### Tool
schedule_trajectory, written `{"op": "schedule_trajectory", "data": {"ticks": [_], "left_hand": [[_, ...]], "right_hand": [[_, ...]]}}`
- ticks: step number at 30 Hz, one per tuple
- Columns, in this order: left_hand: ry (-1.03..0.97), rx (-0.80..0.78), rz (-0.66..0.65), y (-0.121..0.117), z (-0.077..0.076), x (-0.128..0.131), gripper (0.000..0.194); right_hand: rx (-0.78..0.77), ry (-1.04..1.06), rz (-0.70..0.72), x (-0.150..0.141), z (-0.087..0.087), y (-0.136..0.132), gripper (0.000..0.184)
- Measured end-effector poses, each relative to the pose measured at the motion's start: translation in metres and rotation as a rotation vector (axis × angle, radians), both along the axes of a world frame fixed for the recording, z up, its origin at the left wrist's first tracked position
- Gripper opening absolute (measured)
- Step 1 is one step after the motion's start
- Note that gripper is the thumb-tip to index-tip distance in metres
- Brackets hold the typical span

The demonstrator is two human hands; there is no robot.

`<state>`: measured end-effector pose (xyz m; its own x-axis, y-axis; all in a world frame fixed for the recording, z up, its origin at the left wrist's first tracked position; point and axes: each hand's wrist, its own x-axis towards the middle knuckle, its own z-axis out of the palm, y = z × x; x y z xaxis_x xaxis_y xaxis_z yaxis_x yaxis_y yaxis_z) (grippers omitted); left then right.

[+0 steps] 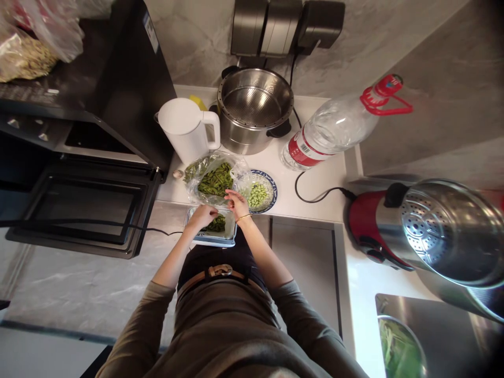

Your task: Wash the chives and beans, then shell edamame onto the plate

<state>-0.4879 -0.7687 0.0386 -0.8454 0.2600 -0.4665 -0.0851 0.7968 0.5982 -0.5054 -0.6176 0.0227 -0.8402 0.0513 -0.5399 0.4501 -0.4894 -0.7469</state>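
Observation:
My left hand (203, 216) is closed in a pinch over a small bin (216, 241) with dark green pods (217, 224) inside. What it pinches is too small to make out. My right hand (238, 206), with a thin bracelet at the wrist, has its fingers bent together between the bin and the plate; anything in them is too small to name. Just beyond both hands lies an open clear plastic bag (193, 184) of green bean pods (215, 180). Beside my right hand, a blue-rimmed plate (271, 187) holds shelled green beans (258, 195).
Behind the bag stand a white pitcher (183, 123) and a steel pot (248, 137) with a strainer insert. A large water bottle (331, 128) leans at right. Farther right is a red steamer (364, 220). An oven door (84, 207) hangs open at left.

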Motion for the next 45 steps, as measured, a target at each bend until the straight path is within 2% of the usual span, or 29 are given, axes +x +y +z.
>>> {"op": "schedule_trajectory", "data": {"ticks": [3, 5, 9, 12, 14, 17, 21, 23, 25, 28, 31, 34, 37, 41, 45], "left_hand": [[-0.036, -0.111, -0.086, -0.002, -0.005, 0.013, 0.020], [0.064, -0.155, -0.070, 0.003, -0.007, 0.009, 0.021], [0.400, -0.283, -0.030, 0.018, -0.008, -0.023, 0.037], [0.428, -0.372, -0.102, 0.024, -0.010, -0.049, 0.032], [0.425, -0.357, -0.098, 0.023, -0.013, -0.058, 0.022], [0.458, -0.128, 0.051, 0.019, -0.018, -0.061, 0.014], [0.428, 0.434, 0.409, 0.019, -0.017, -0.046, 0.013], [0.400, 0.622, 0.480, 0.022, -0.012, -0.034, 0.017], [0.429, 0.675, 0.462, 0.024, -0.005, -0.020, 0.020], [0.588, 0.557, 0.345, 0.022, 0.008, -0.005, 0.018], [0.722, 0.315, 0.169, 0.014, 0.017, 0.001, 0.020], [0.736, 0.017, 0.037, 0.009, 0.022, 0.002, 0.023], [0.700, -0.191, -0.075, 0.008, 0.024, 0.000, 0.025], [0.684, -0.273, -0.190, 0.007, 0.025, 0.000, 0.023], [0.669, -0.229, -0.213, 0.007, 0.025, 0.002, 0.023]], "right_hand": [[-0.006, 0.003, -0.016, 0.002, -0.002, 0.004, 0.019], [-0.019, -0.007, -0.017, 0.004, -0.002, 0.004, 0.019], [-0.025, -0.034, -0.019, 0.006, 0.000, 0.000, 0.019], [-0.026, -0.033, -0.010, 0.007, 0.003, -0.001, 0.019], [-0.021, -0.027, -0.008, 0.008, 0.005, 0.000, 0.019], [-0.015, -0.034, -0.009, 0.010, 0.008, 0.003, 0.018], [-0.025, -0.071, 0.041, 0.013, 0.017, 0.002, 0.026], [-0.046, -0.076, 0.052, 0.013, 0.022, -0.002, 0.033], [-0.076, -0.073, 0.027, 0.013, 0.025, -0.005, 0.038], [-0.104, -0.084, 0.005, 0.011, 0.026, -0.008, 0.036], [-0.125, -0.100, 0.024, 0.009, 0.026, -0.008, 0.027], [-0.123, -0.083, 0.028, 0.008, 0.026, -0.007, 0.020], [-0.083, -0.060, 0.044, 0.009, 0.026, -0.008, 0.025], [0.056, -0.009, 0.079, 0.012, 0.026, -0.007, 0.039], [0.136, 0.093, 0.103, 0.014, 0.027, -0.010, 0.045]]}}
